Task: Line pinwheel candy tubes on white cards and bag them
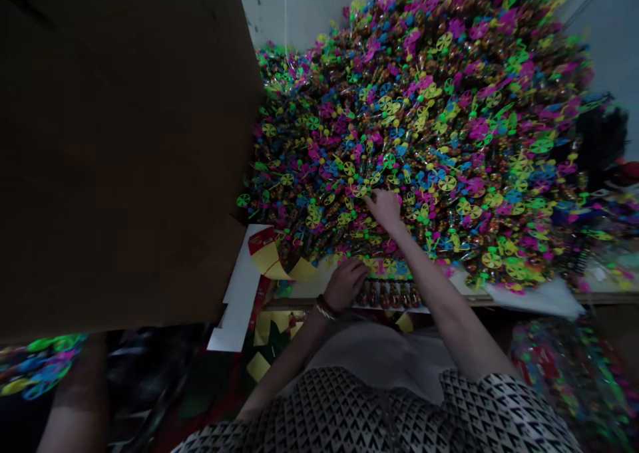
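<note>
A large heap of small toys (449, 127), clear tubes of coloured beads or candies with bright plastic wheel-shaped tops, rises in front of me. My right hand (386, 208) reaches to its lower middle, fingers pinched beside a yellow wheel top (360, 191). What exactly lies between the fingertips is too dark to make out. Nearer to me, my left hand (346, 283) wears bracelets and curls its fingers at the left end of a neat row of the same toys (389, 295). That row lies side by side along the table's front edge, yellow tops pointing away from me.
A big cardboard box (120, 153) fills the left side. Beside it are a white card strip (234, 306) and red and yellow cards (269, 253). Filled clear bags (564, 373) stand at lower right. Another person's limb (74, 400) shows at lower left.
</note>
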The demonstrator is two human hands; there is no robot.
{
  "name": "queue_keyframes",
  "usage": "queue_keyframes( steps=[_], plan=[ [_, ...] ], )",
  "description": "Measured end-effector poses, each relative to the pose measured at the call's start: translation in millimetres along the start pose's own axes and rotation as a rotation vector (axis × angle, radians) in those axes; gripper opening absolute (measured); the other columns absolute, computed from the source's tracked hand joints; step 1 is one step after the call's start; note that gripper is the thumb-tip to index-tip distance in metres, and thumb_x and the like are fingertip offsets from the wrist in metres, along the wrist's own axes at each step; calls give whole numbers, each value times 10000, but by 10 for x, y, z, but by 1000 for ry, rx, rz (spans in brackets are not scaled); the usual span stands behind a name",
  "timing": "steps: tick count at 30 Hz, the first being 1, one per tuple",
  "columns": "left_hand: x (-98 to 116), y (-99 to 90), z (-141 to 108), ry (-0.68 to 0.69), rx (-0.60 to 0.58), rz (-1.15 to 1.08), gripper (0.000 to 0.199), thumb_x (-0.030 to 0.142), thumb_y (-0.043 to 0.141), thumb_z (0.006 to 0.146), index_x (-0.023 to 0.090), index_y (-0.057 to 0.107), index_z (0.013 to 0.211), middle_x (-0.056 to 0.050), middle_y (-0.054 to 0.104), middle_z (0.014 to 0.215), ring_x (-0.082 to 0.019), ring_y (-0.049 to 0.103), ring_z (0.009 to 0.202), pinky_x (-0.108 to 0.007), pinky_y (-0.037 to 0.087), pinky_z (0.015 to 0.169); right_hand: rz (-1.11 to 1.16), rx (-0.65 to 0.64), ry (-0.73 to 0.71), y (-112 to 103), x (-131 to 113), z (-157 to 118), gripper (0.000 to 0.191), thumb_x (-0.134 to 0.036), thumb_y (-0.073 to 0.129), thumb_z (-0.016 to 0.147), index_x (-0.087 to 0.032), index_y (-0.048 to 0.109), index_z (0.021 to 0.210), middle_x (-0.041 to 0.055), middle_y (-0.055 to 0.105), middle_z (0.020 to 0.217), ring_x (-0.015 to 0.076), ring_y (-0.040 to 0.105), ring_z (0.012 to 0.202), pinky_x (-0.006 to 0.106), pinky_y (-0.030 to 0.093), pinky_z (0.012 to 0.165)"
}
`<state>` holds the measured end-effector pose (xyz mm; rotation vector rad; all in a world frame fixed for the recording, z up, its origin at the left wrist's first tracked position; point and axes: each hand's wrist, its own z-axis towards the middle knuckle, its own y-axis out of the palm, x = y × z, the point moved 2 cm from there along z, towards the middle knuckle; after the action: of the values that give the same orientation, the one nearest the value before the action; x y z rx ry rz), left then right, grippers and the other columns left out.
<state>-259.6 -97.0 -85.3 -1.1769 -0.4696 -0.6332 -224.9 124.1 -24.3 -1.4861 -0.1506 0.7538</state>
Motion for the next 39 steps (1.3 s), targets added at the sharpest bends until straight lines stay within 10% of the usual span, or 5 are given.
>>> queue_keyframes(
  steps=[7, 12, 24, 31, 39],
  plan=[
    [-43, -106, -76, -120, 184, -149, 288, 278, 399, 974, 216, 601, 1170, -91, 621, 1101, -192, 582, 1061, -365, 493, 916, 454, 132, 21, -292, 127, -162, 250, -401, 510, 853, -183, 584, 753, 22, 609, 696, 156, 546, 675, 261, 416, 660],
    [51, -243, 89, -169, 329, -159, 558, 384, 527, 918, 220, 365, 1425, -153, 379, 1458, -259, 359, 1364, -426, 359, 1096, 921, -237, 115, -728, 392, -1071, 333, -512, 654, 745, -195, 550, 747, -19, 581, 606, 142, 560, 568, 257, 443, 565],
    [1117, 990, -225, -552, -617, -1452, 542, 530, 581, 850, 230, 493, 1292, -105, 619, 1145, -162, 650, 795, -291, 539, 660, 1119, -62, 536, -314, 1373, -2570, 293, -493, 617, 795, -218, 515, 799, -48, 507, 659, 108, 463, 563, 221, 405, 531],
    [1188, 1433, 10, -592, -528, -1116, 400, 480, 669, 782, 141, 582, 975, -41, 622, 835, -139, 592, 664, -289, 508, 650, 830, 326, 744, -143, 1297, -3006, 373, -543, 462, 861, -214, 576, 994, 61, 644, 946, 194, 603, 846, 328, 508, 772],
    [1181, 1365, 283, -225, -316, -508, 517, 135, 614, 816, 214, 425, 1291, -90, 617, 1122, -222, 606, 992, -367, 486, 872, 404, 193, 540, -252, 1414, -2867, 474, -473, 395, 932, -163, 594, 1230, 133, 672, 1123, 255, 630, 996, 364, 484, 861]
  ],
)
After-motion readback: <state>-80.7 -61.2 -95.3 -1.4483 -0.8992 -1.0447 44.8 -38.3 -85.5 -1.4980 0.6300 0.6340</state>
